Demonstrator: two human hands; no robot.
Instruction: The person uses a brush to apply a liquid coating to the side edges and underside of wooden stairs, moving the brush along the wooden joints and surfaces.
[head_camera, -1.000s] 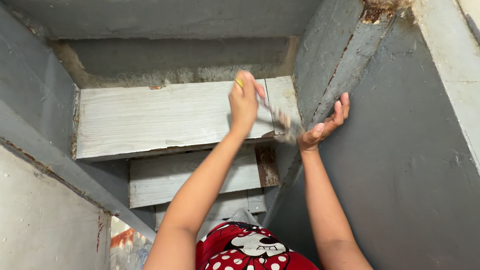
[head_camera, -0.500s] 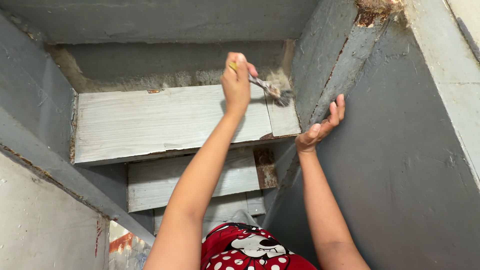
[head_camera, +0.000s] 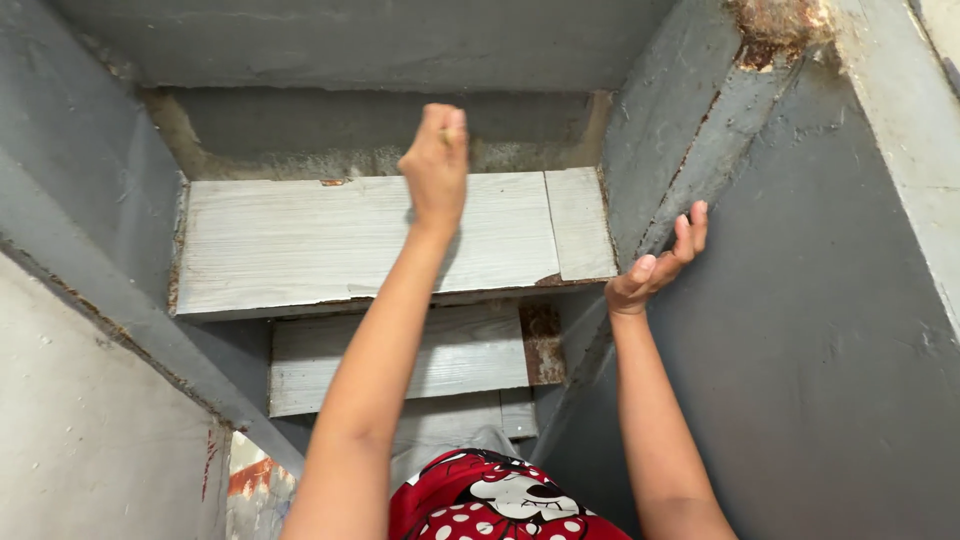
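My left hand (head_camera: 435, 160) is raised in a fist over the back edge of a grey tiled stair tread (head_camera: 300, 240). It grips a brush whose yellow handle end (head_camera: 444, 136) just peeks out of the fingers; the bristles are hidden behind the hand. My right hand (head_camera: 655, 265) leans on the grey slanted skirting (head_camera: 700, 150) of the right wall, palm against it, fingers apart and holding nothing.
Grey painted walls close in on both sides. A dusty riser (head_camera: 300, 150) stands behind the tread, and a lower tread (head_camera: 460, 355) with a rusty patch (head_camera: 543, 345) lies below. Paint is flaked at the upper right (head_camera: 775, 30). My red dotted shirt (head_camera: 500, 500) fills the bottom.
My left hand has swung the brush from the tread's right end up and leftward to the middle of the back edge; the bristles are now out of sight. My right hand stays on the skirting.
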